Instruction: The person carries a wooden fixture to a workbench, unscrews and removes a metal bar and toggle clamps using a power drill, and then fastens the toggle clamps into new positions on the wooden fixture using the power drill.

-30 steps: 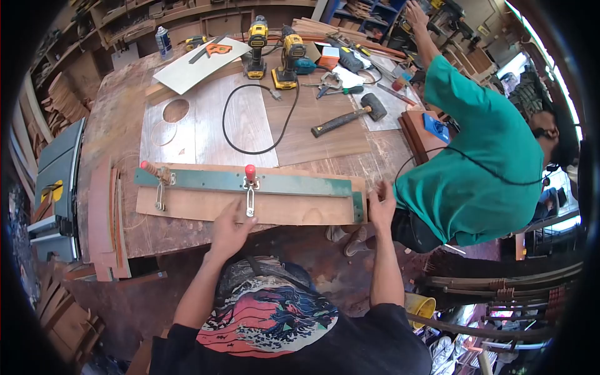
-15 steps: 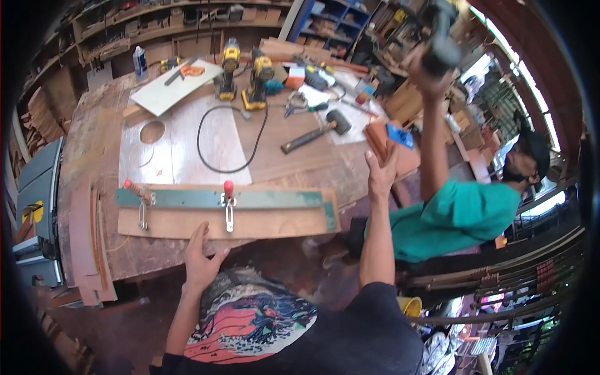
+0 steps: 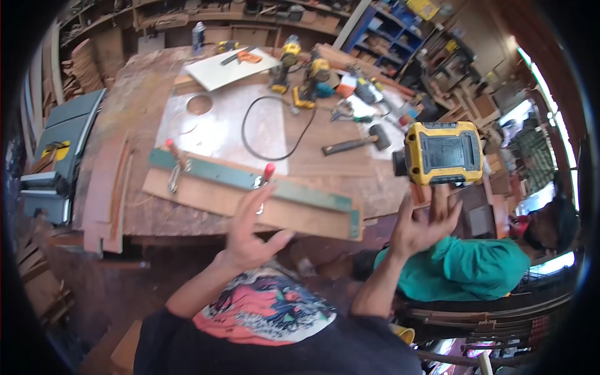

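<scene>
The left hand (image 3: 253, 232) of the person at the bench, seen from the head camera, is held with its fingers extended and its thumb well apart, nothing gripped in it. Its fingertips overlap the front of a red-knobbed clamp (image 3: 269, 170); whether they touch it, I can't tell.

That clamp sits on a green strip (image 3: 219, 174) running along a wooden board (image 3: 203, 199), which lies aslant at the near edge of the worktable (image 3: 125, 106). A second clamp (image 3: 179, 164) is fixed nearer the strip's left end.

The right hand (image 3: 420, 231) is raised off to the right, palm up, fingers parted, just below a yellow-and-black tool (image 3: 445, 152) whose blocky end faces the camera. I can't make out whether they touch. Beyond it leans a co-worker in a green shirt (image 3: 475, 269).

Farther back on the table lie a mallet (image 3: 345, 147), a looped black cord (image 3: 244, 125) and a pale panel (image 3: 219, 72), with two drills standing near the panel.
</scene>
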Demonstrator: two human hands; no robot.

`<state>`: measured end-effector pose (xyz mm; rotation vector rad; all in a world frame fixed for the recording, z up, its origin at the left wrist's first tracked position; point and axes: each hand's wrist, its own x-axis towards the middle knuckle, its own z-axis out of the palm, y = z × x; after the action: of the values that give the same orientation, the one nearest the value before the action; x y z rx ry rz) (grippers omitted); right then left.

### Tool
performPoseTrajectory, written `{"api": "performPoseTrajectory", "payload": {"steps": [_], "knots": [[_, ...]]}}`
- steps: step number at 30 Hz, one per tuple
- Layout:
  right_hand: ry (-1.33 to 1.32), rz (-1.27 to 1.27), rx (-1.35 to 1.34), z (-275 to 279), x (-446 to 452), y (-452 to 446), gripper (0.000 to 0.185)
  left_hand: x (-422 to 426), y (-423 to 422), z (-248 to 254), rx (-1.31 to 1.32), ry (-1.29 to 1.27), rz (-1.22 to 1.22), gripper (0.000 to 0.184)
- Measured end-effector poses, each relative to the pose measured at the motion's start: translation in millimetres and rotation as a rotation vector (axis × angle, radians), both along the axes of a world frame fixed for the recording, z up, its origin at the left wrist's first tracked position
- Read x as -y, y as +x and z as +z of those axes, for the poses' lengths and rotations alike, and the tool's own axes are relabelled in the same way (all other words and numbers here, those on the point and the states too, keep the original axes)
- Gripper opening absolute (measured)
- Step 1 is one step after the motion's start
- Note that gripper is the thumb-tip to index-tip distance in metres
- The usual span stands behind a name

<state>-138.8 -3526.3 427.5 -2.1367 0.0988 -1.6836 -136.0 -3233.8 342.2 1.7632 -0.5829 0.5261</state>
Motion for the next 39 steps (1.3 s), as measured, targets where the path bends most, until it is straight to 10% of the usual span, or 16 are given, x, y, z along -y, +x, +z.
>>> {"api": "performPoseTrajectory", "payload": {"steps": [3, 10, 15, 17, 21, 24, 28, 32, 35, 39], "knots": [[-0.087, 0.323, -0.190, -39, 55, 46, 0.074, 18, -6, -4, -0.094, 0.026, -0.168, 0.085], [-0.631, 0.148, -0.200, -29, 0, 68, 0.022, 23, -15, 8, -0.218, -0.325, -0.387, 0.121], [-1.002, 0.428, -0.264, -24, -25, 59, 0.016, 38, -36, 56, -0.118, 0.319, -0.265, 0.128], [-1.064, 0.487, -0.214, -28, -32, 56, 0.014, 35, -31, 53, -0.346, 0.212, -0.381, 0.126], [-1.065, 0.547, -0.114, -47, -35, 54, 0.013, 29, -13, -11, -0.886, -0.788, -0.923, 0.112], [-0.999, 0.681, -0.115, -62, -44, 54, 0.015, 44, -13, -11, -0.798, -0.270, -0.708, 0.086], [-0.685, 0.678, -0.236, -83, -34, 41, 0.037, 68, -21, -32, -1.082, -0.601, -0.802, 0.085], [0.396, 0.751, -0.776, -130, -20, 9, 0.073, 65, -23, -44, -1.124, -0.691, -0.894, 0.085], [1.321, 1.936, -1.127, -147, -16, 21, 0.075, 72, -3, -39, -1.057, -0.636, -1.190, 0.085], [1.575, 2.403, -0.542, -171, -19, 16, 0.069, 99, -8, -68, -1.369, -0.869, -1.317, 0.058]]}}
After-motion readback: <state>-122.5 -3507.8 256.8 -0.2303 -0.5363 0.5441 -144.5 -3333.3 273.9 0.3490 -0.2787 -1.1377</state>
